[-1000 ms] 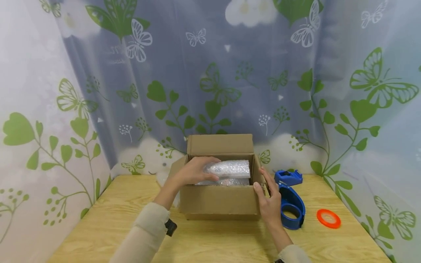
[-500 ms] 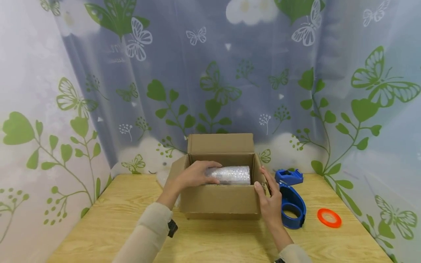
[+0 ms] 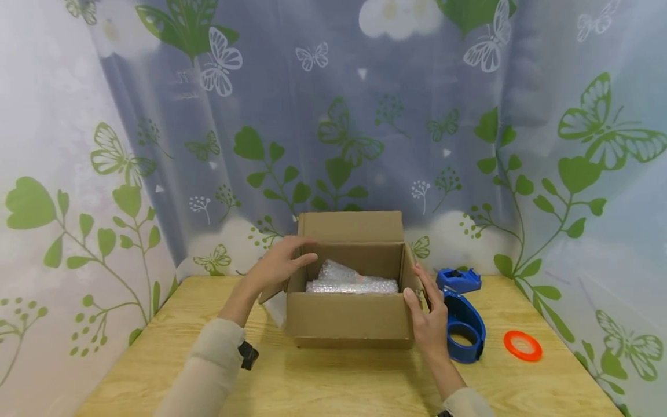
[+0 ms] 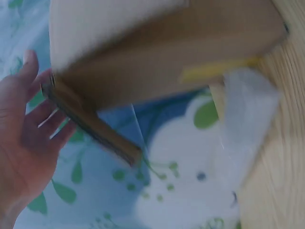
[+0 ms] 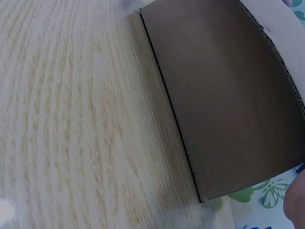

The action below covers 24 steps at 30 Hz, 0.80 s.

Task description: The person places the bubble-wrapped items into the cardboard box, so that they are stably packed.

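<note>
An open cardboard box [image 3: 349, 318] stands mid-table with its flaps spread, holding a bubble-wrapped roll [image 3: 359, 286] with a loose bubble-wrap end sticking up. My left hand [image 3: 278, 263] is at the box's left edge, holding nothing, its fingers loosely extended. In the left wrist view the fingers of that hand [image 4: 24, 138] lie beside the left flap [image 4: 95, 126]. My right hand [image 3: 429, 327] holds the box's right side, thumb at the front corner and fingers behind the flap. The right wrist view shows the box's outer wall [image 5: 219, 100] and a fingertip [image 5: 295, 205].
A blue tape dispenser [image 3: 462, 336] stands right of the box, close to my right hand, with a smaller blue dispenser [image 3: 458, 280] behind it. An orange tape roll [image 3: 523, 346] lies farther right. Translucent plastic [image 4: 250, 109] lies left of the box. A patterned curtain [image 3: 333, 116] hangs behind.
My left hand has let go of the bubble-wrapped roll, which has gone lower into the box, and moved left and up to the left flap. My right hand stays on the box.
</note>
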{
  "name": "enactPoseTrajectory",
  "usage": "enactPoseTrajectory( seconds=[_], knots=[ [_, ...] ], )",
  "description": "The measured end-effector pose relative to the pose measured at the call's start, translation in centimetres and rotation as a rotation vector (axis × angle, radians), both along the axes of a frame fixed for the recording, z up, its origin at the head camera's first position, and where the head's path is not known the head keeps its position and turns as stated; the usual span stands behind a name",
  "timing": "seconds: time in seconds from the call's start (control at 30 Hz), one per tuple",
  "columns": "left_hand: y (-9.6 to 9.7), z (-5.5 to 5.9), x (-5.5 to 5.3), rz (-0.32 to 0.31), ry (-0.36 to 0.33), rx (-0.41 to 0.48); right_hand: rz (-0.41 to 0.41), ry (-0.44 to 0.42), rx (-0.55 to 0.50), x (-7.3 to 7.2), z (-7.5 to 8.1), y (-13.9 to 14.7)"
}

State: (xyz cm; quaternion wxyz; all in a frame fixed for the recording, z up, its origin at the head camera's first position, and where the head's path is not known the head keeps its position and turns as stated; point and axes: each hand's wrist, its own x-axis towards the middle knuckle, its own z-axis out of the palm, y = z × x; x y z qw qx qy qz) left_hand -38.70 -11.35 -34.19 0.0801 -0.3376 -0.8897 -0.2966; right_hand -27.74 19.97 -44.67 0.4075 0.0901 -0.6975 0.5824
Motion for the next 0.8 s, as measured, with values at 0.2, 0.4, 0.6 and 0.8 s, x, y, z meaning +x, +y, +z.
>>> enactPoseTrajectory(
  seconds=[0.2, 0.4, 0.6, 0.8],
  knots=[
    [-4.6, -1.0, -1.7, 0.182, 0.151, 0.086, 0.031, 0.012, -0.002, 0.4, 0.7, 0.0],
    [-7.8, -3.3, -2.2, 0.267, 0.063, 0.091, 0.024, 0.008, -0.007, 0.5, 1.0, 0.2],
    [-9.0, -7.2, -2.8, 0.245, 0.029, -0.117, 0.001, 0.016, 0.009, -1.0, -0.4, 1.0],
    [-8.9, -10.4, -2.7, 0.116, -0.031, -0.238, -0.018, -0.005, 0.001, -1.4, -1.4, 1.3]
  ],
)
